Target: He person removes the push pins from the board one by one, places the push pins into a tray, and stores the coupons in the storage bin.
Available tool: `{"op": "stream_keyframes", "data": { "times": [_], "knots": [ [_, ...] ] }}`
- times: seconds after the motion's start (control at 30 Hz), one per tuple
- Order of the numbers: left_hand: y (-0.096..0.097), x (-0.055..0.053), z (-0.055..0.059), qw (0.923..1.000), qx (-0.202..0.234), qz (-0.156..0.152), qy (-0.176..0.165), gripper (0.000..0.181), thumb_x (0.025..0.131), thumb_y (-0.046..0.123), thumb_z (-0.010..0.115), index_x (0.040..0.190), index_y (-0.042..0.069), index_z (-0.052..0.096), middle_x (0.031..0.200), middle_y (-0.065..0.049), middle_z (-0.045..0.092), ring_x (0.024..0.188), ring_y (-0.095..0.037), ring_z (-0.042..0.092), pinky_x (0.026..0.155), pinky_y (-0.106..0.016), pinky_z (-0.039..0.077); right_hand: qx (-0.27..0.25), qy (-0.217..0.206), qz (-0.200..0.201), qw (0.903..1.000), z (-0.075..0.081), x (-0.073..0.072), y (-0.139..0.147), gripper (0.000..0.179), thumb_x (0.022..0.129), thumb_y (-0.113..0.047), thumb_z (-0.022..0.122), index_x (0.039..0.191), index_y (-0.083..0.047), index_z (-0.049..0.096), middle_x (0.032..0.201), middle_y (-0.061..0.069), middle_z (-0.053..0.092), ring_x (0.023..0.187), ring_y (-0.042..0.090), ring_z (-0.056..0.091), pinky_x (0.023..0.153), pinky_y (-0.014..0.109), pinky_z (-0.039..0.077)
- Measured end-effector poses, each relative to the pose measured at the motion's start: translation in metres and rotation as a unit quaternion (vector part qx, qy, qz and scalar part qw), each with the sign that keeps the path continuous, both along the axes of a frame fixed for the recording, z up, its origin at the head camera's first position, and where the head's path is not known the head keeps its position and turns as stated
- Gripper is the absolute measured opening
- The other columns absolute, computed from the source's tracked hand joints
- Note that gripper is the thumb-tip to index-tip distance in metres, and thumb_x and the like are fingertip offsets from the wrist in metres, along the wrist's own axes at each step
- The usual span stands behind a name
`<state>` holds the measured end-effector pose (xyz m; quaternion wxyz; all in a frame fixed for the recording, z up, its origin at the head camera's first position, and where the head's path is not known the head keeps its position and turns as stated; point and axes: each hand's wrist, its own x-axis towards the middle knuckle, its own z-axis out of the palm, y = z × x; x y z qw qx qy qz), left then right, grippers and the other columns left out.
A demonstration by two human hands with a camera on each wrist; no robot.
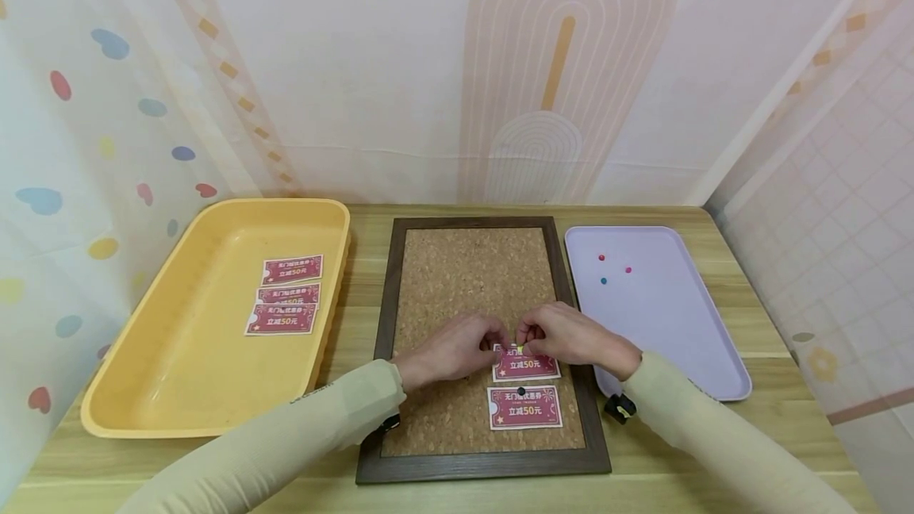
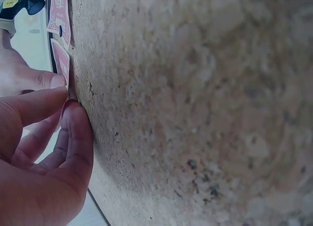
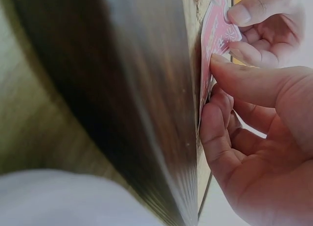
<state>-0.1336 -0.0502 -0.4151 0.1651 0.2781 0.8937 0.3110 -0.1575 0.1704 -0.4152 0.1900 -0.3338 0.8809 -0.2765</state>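
Observation:
On the cork board, a red paper coupon lies just above a second coupon, which has a black pushpin at its top middle. My left hand pinches the upper coupon near its top left corner. With thumb and fingers, my right hand pinches the same coupon at its upper right edge. A small yellow-green pushpin shows at the upper coupon's top middle, close by the right fingertips. In the right wrist view the coupon tilts up between both hands.
Left of the board stands a yellow tray holding several more coupons. To the right, a lilac tray carries small pushpins, among them a teal pushpin. A dark wooden frame edges the board on the wooden table.

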Motion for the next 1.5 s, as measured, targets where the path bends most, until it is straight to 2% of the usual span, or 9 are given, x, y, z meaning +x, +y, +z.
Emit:
{"op": "stream_keyframes", "data": {
  "times": [0.2, 0.5, 0.7, 1.07, 1.33, 1.5],
  "knots": [
    [-0.0011, -0.0011, -0.0028, 0.9999, 0.008, -0.006, 0.005, 0.013, 0.094, 0.004, 0.073, 0.102, 0.014, 0.076, 0.092, 0.002, 0.071, 0.079, -0.007, 0.058, 0.071, -0.028, 0.05, -0.008, -0.006, -0.008, 0.9999, -0.0005, 0.0011, -0.0001, 0.012, 0.092, -0.001, 0.074, 0.089, -0.012, 0.071, 0.077, -0.01, 0.062, 0.067, 0.004, 0.052, 0.063, 0.023, 0.045],
    [-0.001, -0.0016, -0.0028, 0.9999, 0.015, -0.004, -0.006, 0.013, 0.093, 0.003, 0.072, 0.101, 0.012, 0.077, 0.087, 0.005, 0.068, 0.076, -0.007, 0.056, 0.068, -0.026, 0.048, -0.017, -0.009, -0.017, 0.9997, -0.0019, 0.0012, 0.0001, 0.012, 0.091, 0.001, 0.074, 0.088, -0.011, 0.071, 0.078, -0.009, 0.063, 0.068, 0.004, 0.054, 0.064, 0.023, 0.047],
    [-0.0007, -0.0019, -0.0022, 0.9998, 0.017, -0.004, -0.01, 0.011, 0.094, 0.004, 0.073, 0.1, 0.012, 0.077, 0.086, 0.006, 0.067, 0.075, -0.007, 0.057, 0.068, -0.026, 0.048, -0.024, -0.01, -0.016, 0.9995, -0.0035, 0.0007, 0.0013, 0.011, 0.091, -0.001, 0.074, 0.087, -0.011, 0.07, 0.077, -0.009, 0.063, 0.067, 0.004, 0.054, 0.063, 0.023, 0.047],
    [-0.0009, -0.0013, -0.0031, 0.9999, 0.014, -0.007, 0.004, 0.008, 0.094, 0.007, 0.074, 0.099, 0.012, 0.077, 0.086, 0.006, 0.068, 0.075, -0.006, 0.057, 0.068, -0.026, 0.048, -0.023, -0.001, -0.011, 0.9997, -0.0047, 0.0011, 0.0013, 0.017, 0.093, 0.0, 0.073, 0.084, -0.014, 0.068, 0.073, -0.01, 0.06, 0.064, 0.003, 0.052, 0.061, 0.023, 0.045],
    [-0.0011, -0.0006, -0.003, 0.9999, 0.011, 0.0, 0.001, 0.013, 0.092, 0.005, 0.074, 0.102, 0.013, 0.077, 0.088, 0.005, 0.069, 0.076, -0.007, 0.058, 0.07, -0.028, 0.05, -0.031, -0.002, -0.001, 0.9995, -0.0041, 0.0014, 0.0028, 0.017, 0.094, 0.0, 0.073, 0.084, -0.014, 0.067, 0.074, -0.009, 0.06, 0.064, 0.003, 0.053, 0.061, 0.023, 0.046],
    [-0.001, -0.001, -0.0038, 0.9999, 0.014, -0.001, 0.001, 0.009, 0.094, 0.007, 0.074, 0.1, 0.013, 0.077, 0.086, 0.006, 0.068, 0.076, -0.006, 0.058, 0.07, -0.027, 0.049, -0.034, -0.006, 0.0, 0.9994, -0.0039, 0.0017, 0.0028, 0.018, 0.094, 0.001, 0.071, 0.084, -0.013, 0.066, 0.077, -0.009, 0.061, 0.063, 0.003, 0.054, 0.061, 0.023, 0.046]
  ]
}}
